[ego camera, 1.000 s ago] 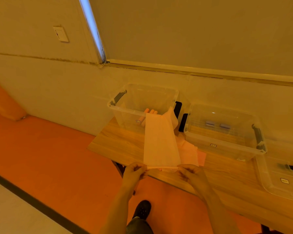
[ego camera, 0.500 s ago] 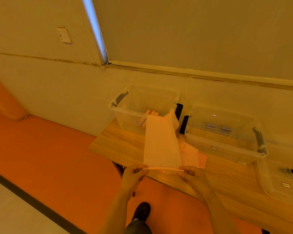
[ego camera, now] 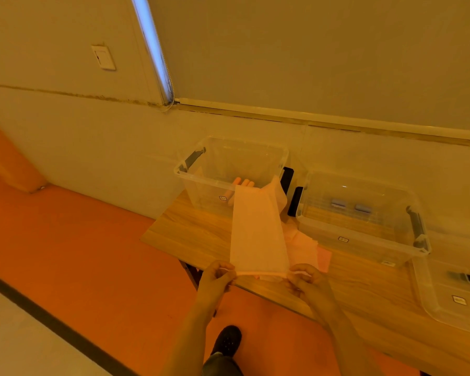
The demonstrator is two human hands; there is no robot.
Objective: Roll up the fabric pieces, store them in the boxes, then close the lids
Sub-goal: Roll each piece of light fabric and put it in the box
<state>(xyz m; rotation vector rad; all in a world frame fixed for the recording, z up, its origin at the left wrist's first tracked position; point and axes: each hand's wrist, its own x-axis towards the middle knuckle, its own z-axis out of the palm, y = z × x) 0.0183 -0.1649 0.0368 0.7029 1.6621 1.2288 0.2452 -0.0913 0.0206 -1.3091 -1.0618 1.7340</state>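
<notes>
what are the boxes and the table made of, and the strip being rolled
Boxes: clear, glossy, likely hard plastic; the tabletop shows through. Table: wood or wood-look laminate, striped grain. Fabric strip: thin, matte, soft cloth, possibly non-woven; it drapes and curls where the left hand and right hand pinch it.

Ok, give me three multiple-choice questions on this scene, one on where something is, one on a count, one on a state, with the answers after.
1. Where do the rolled pieces lie?
A. in the left box
B. in the middle box
C. on the floor

2. How many clear boxes show on the table?
A. one
B. three
C. five

3. How is the pale fabric strip held?
A. left hand alone
B. lying loose, untouched
C. near edge pinched by both hands

Answers:
1. A, the rolls sit inside the left box.
2. B, the left box, the middle box and the right box.
3. C, the left hand and right hand each grip a near corner.
</notes>
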